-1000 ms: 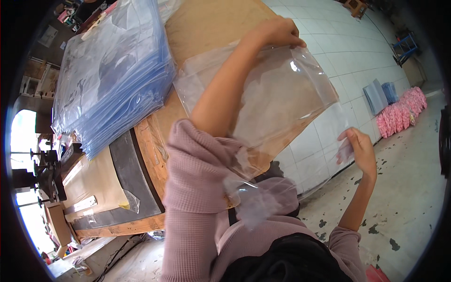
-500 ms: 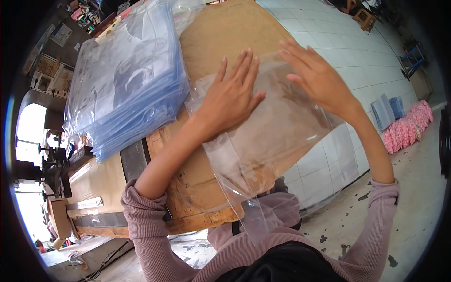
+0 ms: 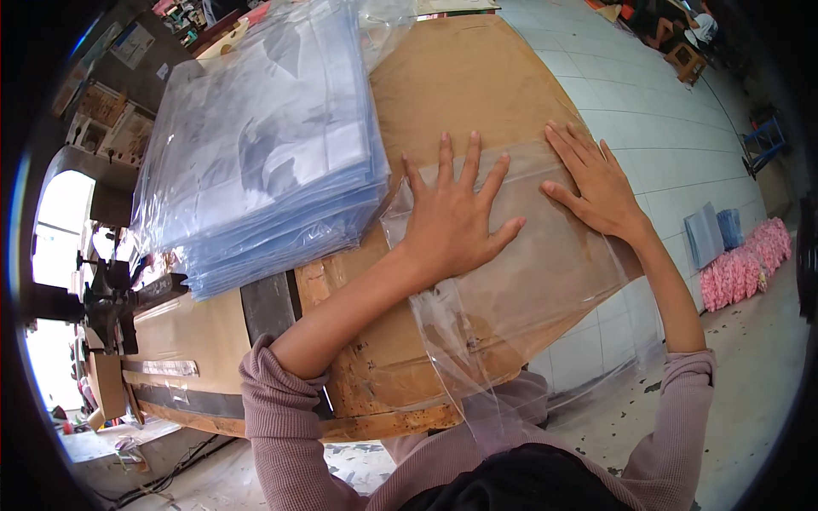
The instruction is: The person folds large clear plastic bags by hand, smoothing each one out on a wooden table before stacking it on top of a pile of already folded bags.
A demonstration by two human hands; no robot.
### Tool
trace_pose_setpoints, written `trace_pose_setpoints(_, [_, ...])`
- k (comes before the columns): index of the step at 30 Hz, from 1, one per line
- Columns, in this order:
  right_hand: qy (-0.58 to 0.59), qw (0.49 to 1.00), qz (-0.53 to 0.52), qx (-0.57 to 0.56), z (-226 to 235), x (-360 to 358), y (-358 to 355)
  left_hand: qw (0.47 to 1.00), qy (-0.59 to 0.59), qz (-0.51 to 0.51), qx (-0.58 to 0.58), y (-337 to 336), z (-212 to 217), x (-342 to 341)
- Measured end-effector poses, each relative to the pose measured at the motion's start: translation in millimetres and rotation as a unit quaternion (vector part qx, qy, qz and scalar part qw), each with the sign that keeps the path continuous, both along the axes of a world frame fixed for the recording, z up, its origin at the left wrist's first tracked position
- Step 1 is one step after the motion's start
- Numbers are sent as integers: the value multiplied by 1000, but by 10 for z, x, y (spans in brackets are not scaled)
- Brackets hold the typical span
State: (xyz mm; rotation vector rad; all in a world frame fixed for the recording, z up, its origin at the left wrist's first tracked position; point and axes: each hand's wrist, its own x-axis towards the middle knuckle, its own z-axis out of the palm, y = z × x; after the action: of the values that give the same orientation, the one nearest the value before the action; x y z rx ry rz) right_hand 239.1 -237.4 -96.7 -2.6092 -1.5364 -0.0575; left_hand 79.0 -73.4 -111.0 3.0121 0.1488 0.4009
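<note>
A clear plastic sheet (image 3: 528,264) lies over the brown tabletop (image 3: 477,77), its near part hanging past the table's front edge toward my body. My left hand (image 3: 456,213) rests flat on the sheet's left part with fingers spread. Over the sheet's far right part lies my right hand (image 3: 592,183), fingers stretched out and thumb apart. Neither hand grips anything. Left of my left hand rises a thick stack of bluish clear plastic sheets (image 3: 264,162), with loose film at its edges.
A black machine part (image 3: 111,298) stands at the far left beside a lower work surface (image 3: 192,332). On the floor to the right are a pink bundle (image 3: 745,266) and small bluish sheets (image 3: 704,237). A wooden stool (image 3: 684,61) and a person (image 3: 703,28) show at the far right.
The view has shifted, so the table sits lower and further right. My left hand's fingers have spread wider, and my right hand now lies flatter along the sheet's far edge.
</note>
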Motion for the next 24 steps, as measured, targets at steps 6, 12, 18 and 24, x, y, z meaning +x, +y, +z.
trace_pose_setpoints(6, [-7, 1000, -12, 12, -18, 34, 45, 1000, -25, -5, 15, 40, 11, -215])
trace_pose_setpoints(12, [-104, 992, -75, -5, -100, 364, 65, 982, 99, -140, -78, -317, 276, -1038])
trace_pose_setpoints(18, [-156, 986, 42, -42, 81, -99, 103, 984, 79, -146, -63, -278, 136, -1079])
trace_pose_setpoints(24, [-24, 997, 57, -52, -38, -273, 230, 990, 22, -138, -27, -92, 60, -737])
